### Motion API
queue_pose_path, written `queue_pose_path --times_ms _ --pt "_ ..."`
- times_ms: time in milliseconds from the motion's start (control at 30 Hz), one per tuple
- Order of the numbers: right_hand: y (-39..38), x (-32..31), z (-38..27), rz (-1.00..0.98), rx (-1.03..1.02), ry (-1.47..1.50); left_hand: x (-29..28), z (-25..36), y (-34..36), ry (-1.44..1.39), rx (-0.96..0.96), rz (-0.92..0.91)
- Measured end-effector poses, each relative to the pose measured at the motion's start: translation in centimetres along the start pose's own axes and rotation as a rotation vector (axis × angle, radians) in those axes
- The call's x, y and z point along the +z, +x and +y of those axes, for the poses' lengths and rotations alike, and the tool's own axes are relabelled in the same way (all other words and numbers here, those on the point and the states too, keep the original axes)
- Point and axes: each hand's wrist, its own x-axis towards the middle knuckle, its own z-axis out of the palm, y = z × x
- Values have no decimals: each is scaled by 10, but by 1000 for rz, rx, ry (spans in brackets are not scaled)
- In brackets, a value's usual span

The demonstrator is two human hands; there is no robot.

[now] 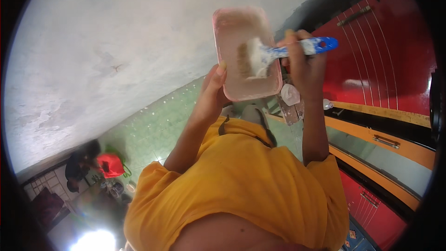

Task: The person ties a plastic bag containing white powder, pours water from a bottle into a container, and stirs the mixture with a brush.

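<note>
My left hand (215, 86) grips a pink rectangular plastic tub (229, 94) by its near left side, thumb over the rim. The tub's inside is coated with a pale film. In my right hand (301, 62) is a wide paintbrush (267, 56) with a blue handle smeared in white paint. Its bristles point left and lie over the inside of the tub, slightly blurred. Whether the bristles touch the bottom I cannot tell.
A patchy white wall (116, 42) rises ahead and to the left. Red cabinets (376, 51) with orange-edged shelves stand on the right. Below lies a green tiled floor (158, 121) with white spatters. A white lump, perhaps a bag (290, 94), and a red bag (110, 165) are lower down.
</note>
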Motion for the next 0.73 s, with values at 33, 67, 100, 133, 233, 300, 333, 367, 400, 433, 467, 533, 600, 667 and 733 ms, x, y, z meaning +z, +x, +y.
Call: queue_pose_path --times_ms 33,67,100,133,233,300,333,367,400,433,467,533,600,667,733 --pt "1 -3 4 121 64 154 -2 -2 2 18 -11 26" --pt "0 -8 7 167 79 197 -4 -4 4 35 -22 54" --pt "0 -13 15 167 70 195 -5 -6 6 34 -14 50" --pt "-1 -18 25 220 110 290 -5 -7 9 59 -5 73" --pt "-2 -26 41 324 200 417 -7 -14 17 103 19 113" --pt "-3 -30 52 390 328 582 -5 -18 23 121 32 132" --pt "-4 -33 64 391 324 579 -3 -20 26 130 37 137" --pt "-6 -38 80 329 320 639 1 -20 29 141 41 140" --pt "-6 -41 90 262 320 699 4 -20 32 140 42 140" --pt "-4 -45 96 261 318 699 10 -18 34 137 37 146" --pt "-1 -48 99 242 413 727 14 -18 37 134 31 153" --pt "5 -54 110 219 506 754 19 -20 43 186 21 153" --pt "12 -60 126 193 640 904 26 -21 52 238 15 149" --pt "20 -66 138 190 642 965 31 -24 61 244 4 172" --pt "30 -73 145 185 642 1029 36 -25 68 265 24 185"
